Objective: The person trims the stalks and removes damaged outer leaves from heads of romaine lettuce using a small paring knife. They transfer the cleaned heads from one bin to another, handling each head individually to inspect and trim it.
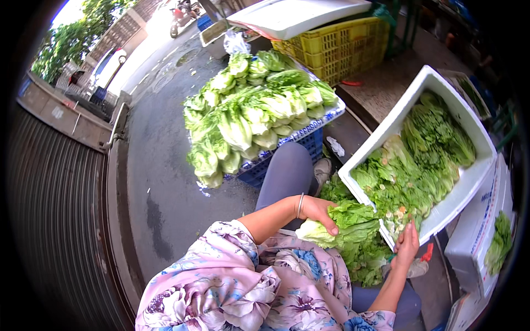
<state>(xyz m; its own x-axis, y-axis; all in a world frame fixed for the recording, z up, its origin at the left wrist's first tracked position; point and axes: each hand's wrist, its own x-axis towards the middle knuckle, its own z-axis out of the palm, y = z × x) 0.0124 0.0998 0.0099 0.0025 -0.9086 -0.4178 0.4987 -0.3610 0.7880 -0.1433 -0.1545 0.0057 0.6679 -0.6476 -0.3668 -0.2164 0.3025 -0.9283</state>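
My left hand (321,213), with a bangle at its wrist, grips a head of leafy lettuce (352,225) above my lap, its pale base toward me. My right hand (405,244) is at the near edge of a white foam box (447,219), fingers pinched together; whether something small is between them I cannot tell. Inside the box lie more lettuce heads (430,145), some with cut stems showing. Loose lettuce leaves (364,269) hang or lie below the held head. Ahead, many lettuce heads (265,111) are piled on a foam lid over a blue crate (304,147).
A yellow plastic crate (343,49) with a white foam lid (298,16) stands at the back. Another foam box (476,231) is at the right with a lettuce leaf on it. A ribbed shutter (54,198) lines the left. A motorbike (180,18) is farther up the road.
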